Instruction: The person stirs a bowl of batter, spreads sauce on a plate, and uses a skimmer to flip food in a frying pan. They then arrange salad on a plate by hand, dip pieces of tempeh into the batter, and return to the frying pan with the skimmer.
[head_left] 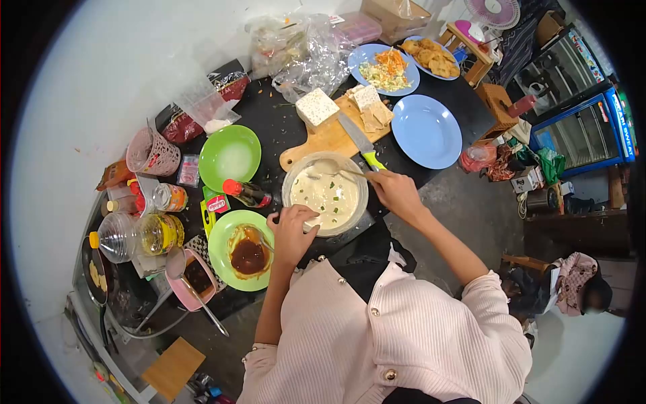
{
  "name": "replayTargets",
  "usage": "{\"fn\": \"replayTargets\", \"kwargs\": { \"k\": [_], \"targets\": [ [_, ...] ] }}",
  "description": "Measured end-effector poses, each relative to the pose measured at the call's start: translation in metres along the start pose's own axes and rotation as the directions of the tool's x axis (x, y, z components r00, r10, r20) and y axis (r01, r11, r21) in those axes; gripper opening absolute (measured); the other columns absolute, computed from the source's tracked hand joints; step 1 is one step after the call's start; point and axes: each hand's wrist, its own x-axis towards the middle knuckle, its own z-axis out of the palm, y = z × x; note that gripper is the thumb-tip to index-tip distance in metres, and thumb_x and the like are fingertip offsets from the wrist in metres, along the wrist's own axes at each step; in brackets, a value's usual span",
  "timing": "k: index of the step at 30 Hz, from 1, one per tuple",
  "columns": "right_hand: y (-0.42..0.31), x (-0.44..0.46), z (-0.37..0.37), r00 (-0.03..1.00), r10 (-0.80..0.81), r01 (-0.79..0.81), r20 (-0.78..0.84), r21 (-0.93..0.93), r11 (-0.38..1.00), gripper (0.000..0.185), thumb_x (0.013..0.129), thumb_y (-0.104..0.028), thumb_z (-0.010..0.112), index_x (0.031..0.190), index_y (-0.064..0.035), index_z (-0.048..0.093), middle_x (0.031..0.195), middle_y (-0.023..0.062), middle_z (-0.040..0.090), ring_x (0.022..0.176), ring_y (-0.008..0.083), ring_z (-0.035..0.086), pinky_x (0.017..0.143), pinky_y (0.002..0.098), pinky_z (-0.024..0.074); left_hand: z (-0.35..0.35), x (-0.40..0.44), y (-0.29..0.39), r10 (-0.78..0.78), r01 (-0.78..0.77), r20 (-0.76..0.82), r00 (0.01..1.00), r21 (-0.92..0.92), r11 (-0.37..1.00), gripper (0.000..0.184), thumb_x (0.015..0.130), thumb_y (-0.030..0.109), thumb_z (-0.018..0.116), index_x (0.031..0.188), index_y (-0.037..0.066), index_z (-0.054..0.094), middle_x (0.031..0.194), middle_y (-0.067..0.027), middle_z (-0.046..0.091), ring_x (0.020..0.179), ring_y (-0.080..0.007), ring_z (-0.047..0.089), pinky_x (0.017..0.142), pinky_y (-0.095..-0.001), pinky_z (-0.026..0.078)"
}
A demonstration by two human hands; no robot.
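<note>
A round tub of pale batter (330, 202) with green bits stands in front of me. My left hand (293, 232) grips the tub's near left rim. In my right hand (396, 195) is the handle of a spoon (344, 171), whose head dips into the batter. Behind the tub lies a wooden cutting board (326, 141) with a white block (316, 108), some cut slices (371, 108) and a knife (356, 135) with a green handle.
Blue plates (426, 131) stand at the back right, two holding food. Green plates (230, 158), a sauce bottle (247, 193), an oil bottle (158, 234) and a pink container (192, 279) are on the left. Another person (572, 286) is at the far right.
</note>
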Motion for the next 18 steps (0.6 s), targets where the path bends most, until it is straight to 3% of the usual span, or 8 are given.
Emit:
{"fn": "replayTargets", "kwargs": {
  "k": [2,5,6,10,13,18],
  "targets": [
    [-0.001,-0.001,0.009,0.999,0.004,-0.007,0.036,0.074,0.997,0.018,0.082,-0.013,0.05,0.095,-0.0105,0.061,0.08,0.0094,0.06,0.069,0.0298,0.059,0.058,0.0391,0.0469,0.0,-0.002,0.002,-0.076,0.076,0.021,0.997,0.028,0.997,0.03,0.066,0.019,0.068,0.096,0.017,0.064,0.101,0.0042,0.052,0.097,-0.0159,0.045,0.087,-0.0419,0.023],
    [-0.016,-0.003,-0.006,0.999,0.041,-0.043,0.022,0.114,0.993,0.016,0.081,-0.012,0.052,0.094,-0.0103,0.062,0.079,0.0091,0.059,0.069,0.0298,0.058,0.059,0.039,0.0463,0.003,-0.005,0.002,-0.154,0.152,-0.154,0.976,-0.027,0.988,0.041,0.065,0.019,0.069,0.105,0.018,0.059,0.106,0.0004,0.051,0.1,-0.0193,0.045,0.087,-0.0397,0.026],
    [-0.019,-0.003,-0.009,1.0,0.024,-0.022,-0.014,0.15,0.988,0.016,0.081,-0.013,0.053,0.093,-0.0098,0.062,0.078,0.0085,0.059,0.069,0.0292,0.058,0.059,0.0386,0.0461,-0.003,-0.005,0.005,-0.143,0.138,-0.172,0.975,-0.041,0.99,0.046,0.065,0.012,0.068,0.11,0.013,0.055,0.11,-0.006,0.048,0.099,-0.0237,0.046,0.085,-0.0372,0.032],
    [-0.016,0.001,-0.007,0.995,-0.044,0.032,0.085,0.137,0.99,0.015,0.079,-0.012,0.054,0.091,-0.0093,0.064,0.074,0.0079,0.058,0.07,0.0279,0.058,0.06,0.0375,0.0458,0.006,-0.01,-0.008,-0.158,0.091,-0.312,0.937,-0.22,0.971,0.046,0.066,0.001,0.065,0.109,0.005,0.052,0.109,-0.0113,0.046,0.096,-0.0262,0.046,0.085,-0.0358,0.039],
    [-0.01,0.003,-0.008,0.985,-0.146,0.132,0.087,0.155,0.979,0.017,0.078,-0.011,0.057,0.093,-0.0084,0.064,0.072,0.0085,0.057,0.066,0.0266,0.056,0.058,0.0354,0.0442,0.008,-0.014,-0.015,-0.156,0.062,-0.313,0.937,-0.29,0.955,0.046,0.067,0.0,0.064,0.111,0.004,0.05,0.109,-0.011,0.046,0.097,-0.0242,0.046,0.086,-0.0352,0.038],
    [-0.011,0.008,-0.01,0.997,-0.068,0.066,0.02,0.106,0.992,0.015,0.076,-0.01,0.057,0.089,-0.0082,0.064,0.07,0.0083,0.058,0.067,0.0271,0.057,0.059,0.0373,0.0436,0.01,-0.018,-0.027,-0.184,0.085,-0.319,0.93,-0.299,0.95,0.049,0.068,0.002,0.064,0.114,0.005,0.048,0.112,-0.01,0.044,0.1,-0.0225,0.046,0.085,-0.0339,0.038]
  ]
}}
